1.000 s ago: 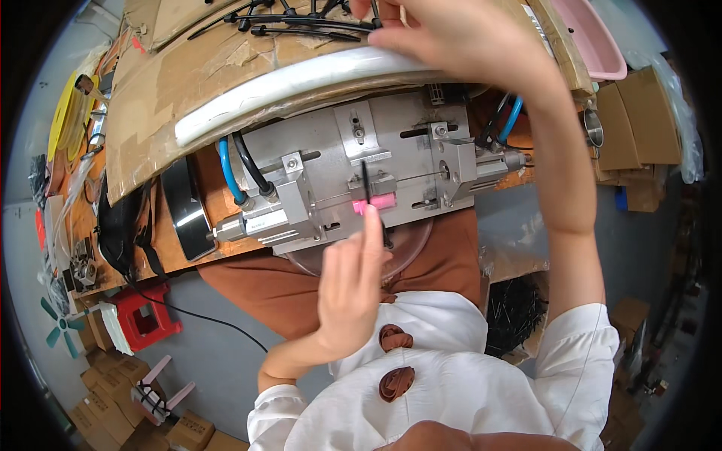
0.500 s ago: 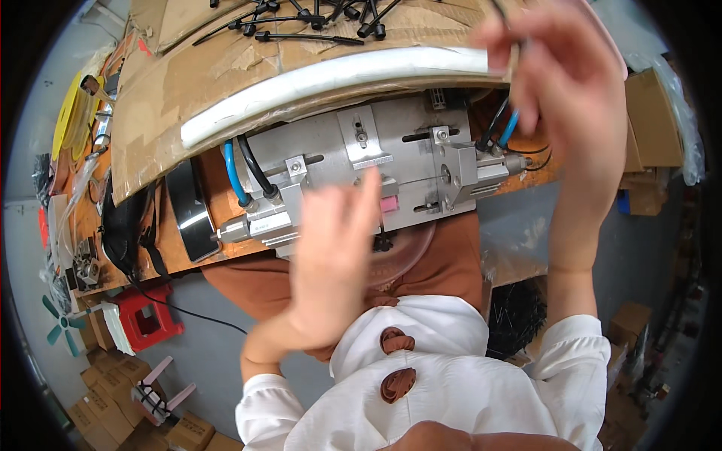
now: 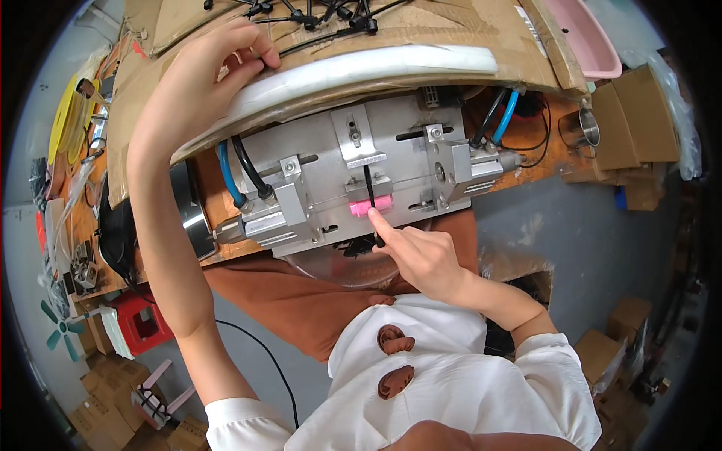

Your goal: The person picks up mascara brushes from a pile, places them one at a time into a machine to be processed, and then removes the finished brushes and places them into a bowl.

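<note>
A thin black rod (image 3: 369, 184) stands across the middle of a metal fixture (image 3: 406, 167), passing over a pink cylindrical piece (image 3: 362, 206). My right hand (image 3: 425, 259) is at the rod's near end, index fingertip against it beside the pink piece, the other fingers curled. Up at the far left, my left hand (image 3: 214, 71) reaches over a white foam strip (image 3: 361, 66). Its fingertips are closed at the end of another thin black rod with a knobbed end (image 3: 331, 36), which lies by a pile of similar black rods (image 3: 301, 16) on cardboard.
Metal clamp blocks (image 3: 292, 203) with blue and black hoses flank the fixture's middle. A flat dark device (image 3: 188, 210) lies left on the wooden bench. A metal cup (image 3: 580, 129), cardboard boxes (image 3: 639, 120) and a pink tray (image 3: 583, 37) are to the right. A red stool (image 3: 143, 323) stands lower left.
My left hand has gone from above the fixture to the rods at the far left. My right hand has come down from the upper right to the fixture, where a black rod now sits.
</note>
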Tool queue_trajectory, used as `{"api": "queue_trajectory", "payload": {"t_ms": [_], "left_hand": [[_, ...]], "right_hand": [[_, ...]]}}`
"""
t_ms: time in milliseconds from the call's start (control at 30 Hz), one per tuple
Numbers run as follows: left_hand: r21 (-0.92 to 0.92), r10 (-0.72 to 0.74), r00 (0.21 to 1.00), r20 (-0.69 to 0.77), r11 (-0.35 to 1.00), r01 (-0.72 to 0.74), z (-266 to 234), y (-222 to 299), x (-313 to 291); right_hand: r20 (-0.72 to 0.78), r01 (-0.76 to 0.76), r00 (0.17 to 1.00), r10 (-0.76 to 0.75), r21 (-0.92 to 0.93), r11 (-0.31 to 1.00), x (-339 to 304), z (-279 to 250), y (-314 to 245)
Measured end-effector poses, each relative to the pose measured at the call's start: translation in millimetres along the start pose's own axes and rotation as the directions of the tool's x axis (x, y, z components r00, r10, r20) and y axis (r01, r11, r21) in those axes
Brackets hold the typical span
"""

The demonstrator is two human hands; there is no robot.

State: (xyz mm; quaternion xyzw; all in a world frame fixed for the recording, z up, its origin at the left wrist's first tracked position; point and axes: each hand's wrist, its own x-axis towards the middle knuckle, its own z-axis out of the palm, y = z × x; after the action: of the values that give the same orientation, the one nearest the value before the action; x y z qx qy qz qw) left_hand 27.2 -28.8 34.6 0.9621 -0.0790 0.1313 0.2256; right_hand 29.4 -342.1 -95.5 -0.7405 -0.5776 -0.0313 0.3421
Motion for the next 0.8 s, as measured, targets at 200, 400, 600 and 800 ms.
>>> {"api": "queue_trajectory", "payload": {"t_ms": [200,400,600,800], "left_hand": [[0.0,-0.083,0.981,-0.178,0.996,0.085,13.4,37.4,-31.9],[0.131,-0.199,0.911,-0.36,0.957,0.261,116.5,137.5,-105.7],[0.238,-0.314,0.932,-0.182,0.905,0.352,175.0,164.3,-110.1],[0.24,-0.303,0.94,-0.159,0.911,0.334,174.5,159.9,-104.5]], "right_hand": [[0.035,0.197,0.98,-0.195,-0.102,0.975,48.4,-55.1,12.8],[0.137,0.183,0.982,-0.131,-0.513,0.839,211.2,-101.7,62.0],[0.034,-0.034,0.999,0.028,0.167,0.985,224.5,-136.8,56.8],[-0.307,-0.086,0.933,0.188,0.315,0.945,140.6,-142.9,52.7]]}}
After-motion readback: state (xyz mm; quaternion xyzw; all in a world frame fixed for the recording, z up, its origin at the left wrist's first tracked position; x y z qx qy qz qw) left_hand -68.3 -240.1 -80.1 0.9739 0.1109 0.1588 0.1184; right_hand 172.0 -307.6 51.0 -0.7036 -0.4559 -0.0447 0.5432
